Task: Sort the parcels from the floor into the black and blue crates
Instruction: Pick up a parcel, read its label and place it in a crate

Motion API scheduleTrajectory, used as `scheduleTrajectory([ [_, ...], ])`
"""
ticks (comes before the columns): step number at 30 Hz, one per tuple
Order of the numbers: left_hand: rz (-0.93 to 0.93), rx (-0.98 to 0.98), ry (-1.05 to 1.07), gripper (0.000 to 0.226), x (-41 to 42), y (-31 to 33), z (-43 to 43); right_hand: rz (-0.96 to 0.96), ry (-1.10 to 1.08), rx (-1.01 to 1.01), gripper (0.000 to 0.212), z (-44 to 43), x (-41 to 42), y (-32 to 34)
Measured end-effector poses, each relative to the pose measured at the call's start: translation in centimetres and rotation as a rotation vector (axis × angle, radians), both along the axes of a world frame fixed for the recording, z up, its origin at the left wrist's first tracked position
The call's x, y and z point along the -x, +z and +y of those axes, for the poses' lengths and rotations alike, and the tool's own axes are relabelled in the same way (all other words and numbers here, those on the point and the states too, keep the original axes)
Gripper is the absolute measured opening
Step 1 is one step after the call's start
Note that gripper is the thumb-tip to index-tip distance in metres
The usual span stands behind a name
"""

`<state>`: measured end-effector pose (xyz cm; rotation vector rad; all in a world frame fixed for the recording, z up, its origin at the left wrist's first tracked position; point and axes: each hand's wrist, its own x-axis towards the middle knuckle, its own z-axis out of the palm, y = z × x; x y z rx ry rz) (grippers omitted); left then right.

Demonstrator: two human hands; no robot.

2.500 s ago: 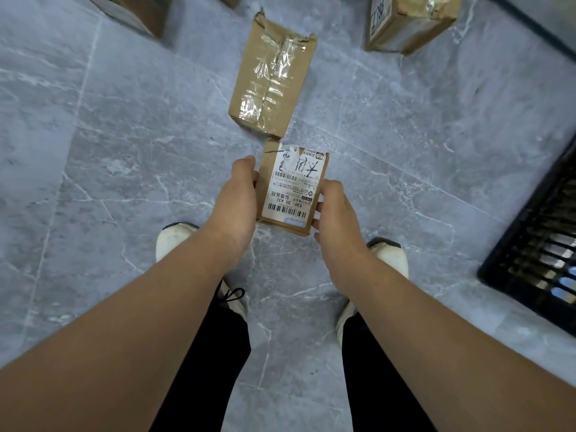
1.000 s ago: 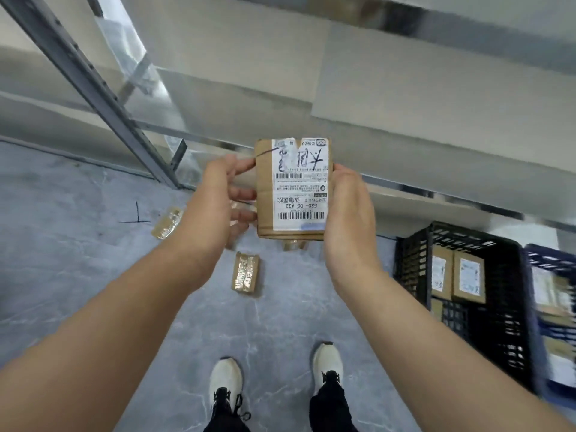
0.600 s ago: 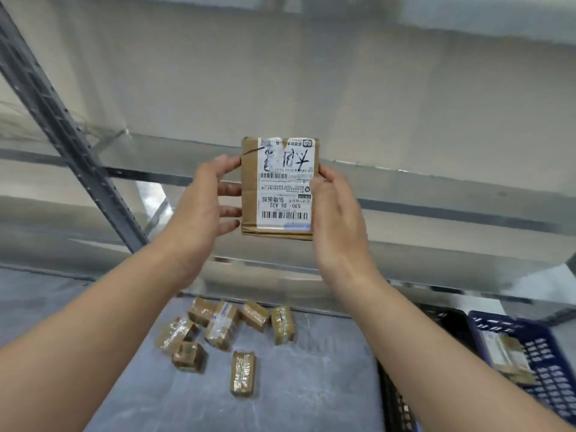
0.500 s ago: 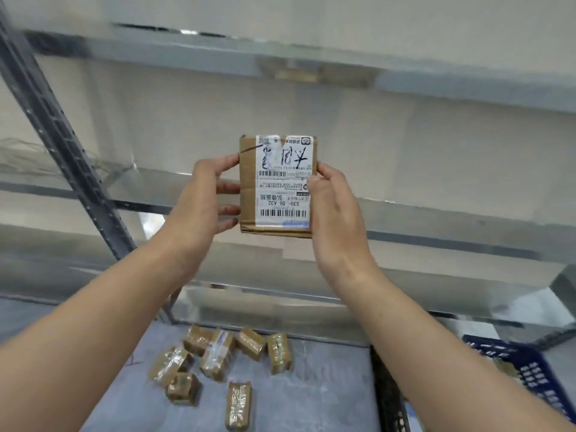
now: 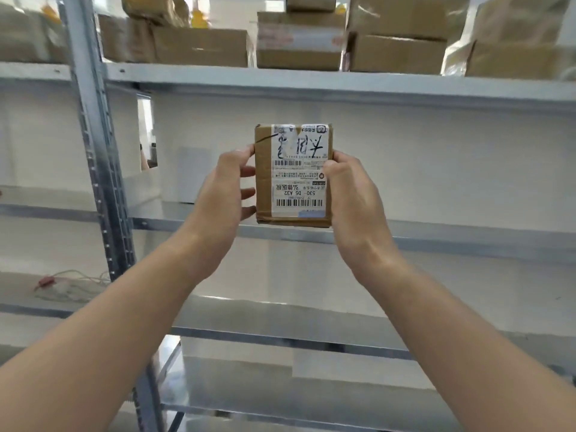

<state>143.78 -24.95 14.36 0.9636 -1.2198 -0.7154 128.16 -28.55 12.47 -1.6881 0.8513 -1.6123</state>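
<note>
Found left hand [image 5: 218, 188] half closed on the left edge of a small cardboard parcel [image 5: 264, 182], thumb at the upper corner, three fingertips against the side. Found right hand [image 5: 352, 194] clasping the right edge, thumb lying over the white shipping label [image 5: 299, 185], fingers hidden behind. Noted parcel held upright in mid-air between both hands, label print upside down. Beyond: grey metal shelving [image 5: 311, 81], white cable [image 5: 71, 280] on a lower shelf, brown boxes [image 5: 396, 54] stacked on top.
</note>
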Motion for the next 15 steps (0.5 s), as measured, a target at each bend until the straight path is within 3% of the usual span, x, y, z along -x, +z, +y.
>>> scheduleTrajectory([
  [7, -0.008, 0.133, -0.062, 0.038, -0.2, 6.3, 2.6, -0.021, -0.04, 0.09, 0.047, 3.3, -0.2, 6.6],
  [15, 0.016, 0.148, -0.151, 0.038, 2.9, 10.4, 3.9, -0.046, -0.12, 0.12, 0.054, 6.0, 3.3, 10.5],
])
